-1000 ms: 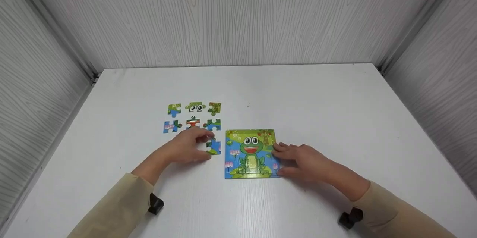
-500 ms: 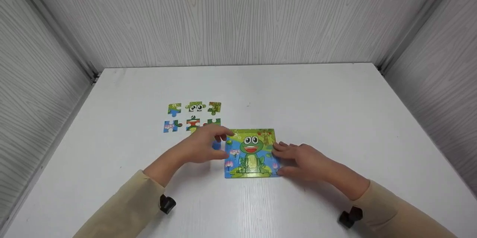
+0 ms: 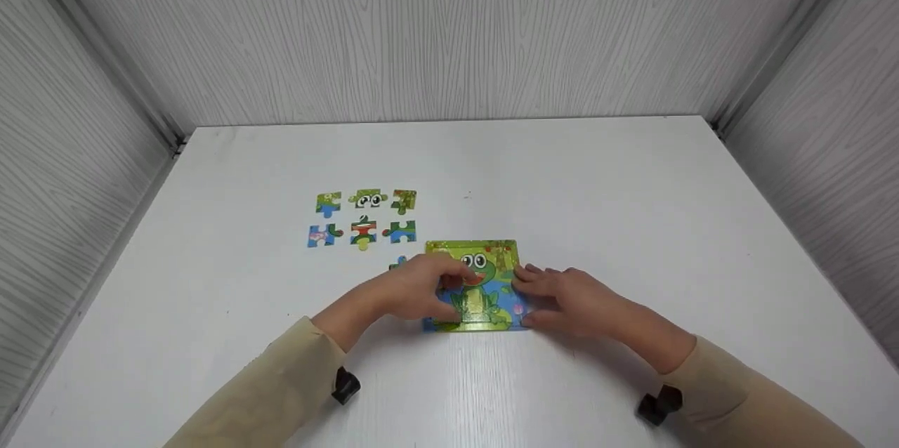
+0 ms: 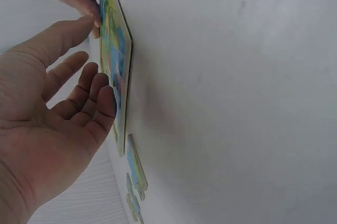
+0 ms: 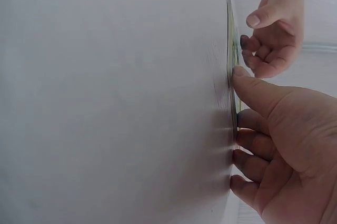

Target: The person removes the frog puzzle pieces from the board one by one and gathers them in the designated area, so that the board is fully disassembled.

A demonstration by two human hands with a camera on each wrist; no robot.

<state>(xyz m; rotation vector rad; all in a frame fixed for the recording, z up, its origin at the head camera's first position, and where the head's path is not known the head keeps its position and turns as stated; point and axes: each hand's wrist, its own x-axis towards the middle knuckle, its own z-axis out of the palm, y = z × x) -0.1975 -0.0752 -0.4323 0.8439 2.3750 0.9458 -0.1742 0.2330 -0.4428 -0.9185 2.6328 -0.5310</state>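
Note:
A square frog-picture puzzle board (image 3: 491, 326) lies flat on the white table. Over its left half hovers my left hand (image 3: 420, 286), thumb and fingers apart and loosely bent, with nothing visible between them. The left wrist view shows that hand's palm (image 4: 58, 134) beside the board (image 4: 124, 50). At the board's right edge rests my right hand (image 3: 579, 302). Its thumb (image 5: 258, 90) touches the board's edge (image 5: 230, 40) in the right wrist view, and the other fingers lie along the side. Part of the frog is hidden under the left hand.
Several loose jigsaw pieces stand in rows left of the board, among them one with the frog's eyes (image 3: 369, 199) and one with its red mouth (image 3: 363, 232). Another piece (image 3: 398, 263) is partly covered by the left hand. A pale wood-grain wall (image 3: 449, 34) closes the back.
My left hand has moved right, from beside the lower loose piece to above the board, uncovering the piece with the mouth. The right hand and board have stayed in place.

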